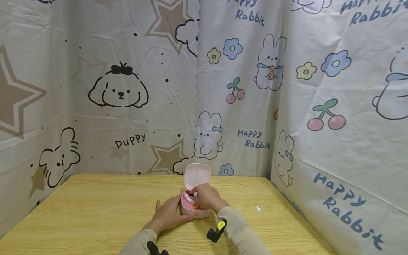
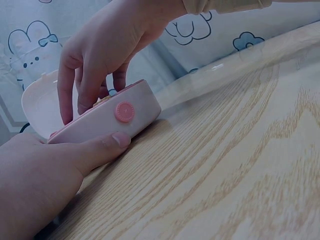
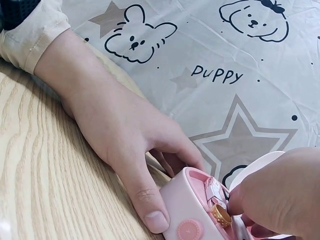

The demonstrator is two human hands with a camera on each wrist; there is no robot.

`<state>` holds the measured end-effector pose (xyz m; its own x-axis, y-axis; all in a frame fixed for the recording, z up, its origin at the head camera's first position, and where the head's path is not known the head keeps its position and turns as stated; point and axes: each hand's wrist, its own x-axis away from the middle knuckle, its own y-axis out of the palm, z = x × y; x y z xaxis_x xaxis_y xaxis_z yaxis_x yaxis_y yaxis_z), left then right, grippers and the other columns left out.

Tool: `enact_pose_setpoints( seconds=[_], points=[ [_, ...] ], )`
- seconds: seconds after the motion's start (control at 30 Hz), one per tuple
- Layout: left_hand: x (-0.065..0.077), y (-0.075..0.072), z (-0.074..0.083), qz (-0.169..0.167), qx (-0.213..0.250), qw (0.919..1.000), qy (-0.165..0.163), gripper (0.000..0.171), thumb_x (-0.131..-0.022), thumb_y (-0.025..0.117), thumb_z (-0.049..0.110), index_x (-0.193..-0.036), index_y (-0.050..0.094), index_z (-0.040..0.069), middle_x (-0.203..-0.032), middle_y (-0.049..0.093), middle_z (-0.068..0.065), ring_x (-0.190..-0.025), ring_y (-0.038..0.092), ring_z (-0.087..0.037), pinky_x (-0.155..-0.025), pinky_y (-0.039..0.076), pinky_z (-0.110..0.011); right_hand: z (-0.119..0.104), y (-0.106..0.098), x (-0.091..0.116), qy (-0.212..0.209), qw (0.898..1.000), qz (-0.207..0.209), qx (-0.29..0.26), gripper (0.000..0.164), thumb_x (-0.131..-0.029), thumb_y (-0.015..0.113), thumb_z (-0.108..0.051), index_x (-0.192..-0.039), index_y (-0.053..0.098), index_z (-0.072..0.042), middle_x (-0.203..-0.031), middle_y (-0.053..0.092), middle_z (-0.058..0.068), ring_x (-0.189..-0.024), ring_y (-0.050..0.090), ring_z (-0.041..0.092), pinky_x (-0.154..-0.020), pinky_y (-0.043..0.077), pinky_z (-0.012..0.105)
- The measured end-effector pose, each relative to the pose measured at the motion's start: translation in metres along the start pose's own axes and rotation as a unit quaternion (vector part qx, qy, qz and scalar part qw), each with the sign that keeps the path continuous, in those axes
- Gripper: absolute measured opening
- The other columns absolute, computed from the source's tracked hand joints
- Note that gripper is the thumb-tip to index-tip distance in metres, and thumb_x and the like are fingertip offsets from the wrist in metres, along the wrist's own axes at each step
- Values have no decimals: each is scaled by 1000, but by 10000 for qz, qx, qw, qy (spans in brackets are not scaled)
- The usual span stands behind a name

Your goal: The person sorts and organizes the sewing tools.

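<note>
A small pink jewelry box (image 1: 188, 211) sits on the table with its pale lid (image 1: 197, 176) raised. My left hand (image 1: 168, 214) grips its left side, thumb along the front wall beside the round pink button (image 2: 124, 112), other fingers round the side. Over the open box, my right hand (image 1: 206, 197) points its fingers down inside. By these fingertips a small dark item (image 1: 188, 192) shows in the head view; I cannot tell whether they pinch it. Inside lie a gold ring (image 3: 220, 216) and a white-and-pink piece (image 3: 214, 192). The right hand hides much of the interior.
The box stands on a light wood-grain table (image 1: 111, 202). A small white scrap (image 1: 258, 208) lies on the tabletop to the right. Patterned curtains (image 1: 134, 120) hang behind the table and along its sides. Dark wrist devices (image 1: 216, 231) are strapped over both sleeves.
</note>
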<state>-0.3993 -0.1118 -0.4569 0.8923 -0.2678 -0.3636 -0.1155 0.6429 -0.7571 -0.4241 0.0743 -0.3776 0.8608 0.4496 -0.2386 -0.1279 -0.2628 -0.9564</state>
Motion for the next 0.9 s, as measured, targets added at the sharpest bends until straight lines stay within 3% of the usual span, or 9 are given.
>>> enact_pose_setpoints(
  seconds=[0.5,0.9],
  points=[
    [-1,2,-3,-18,14,10000,42,104,-74,81,70,-153,50,9,-142,61,-13,-132,54,-36,-103,8,-87,6,-3,2,-291,9995,-86,-3,24,-93,77,-15,-116,78,-10,-72,58,-7,-60,51,7,-51,43,24],
    [-1,-1,2,-149,55,9997,-185,104,-75,83,65,-152,49,6,-145,58,-17,-136,50,-40,-105,4,-86,17,-14,11,-33,9999,-104,44,28,-92,75,-15,-120,76,-11,-95,70,1,-78,59,13,-68,53,33]
  ],
)
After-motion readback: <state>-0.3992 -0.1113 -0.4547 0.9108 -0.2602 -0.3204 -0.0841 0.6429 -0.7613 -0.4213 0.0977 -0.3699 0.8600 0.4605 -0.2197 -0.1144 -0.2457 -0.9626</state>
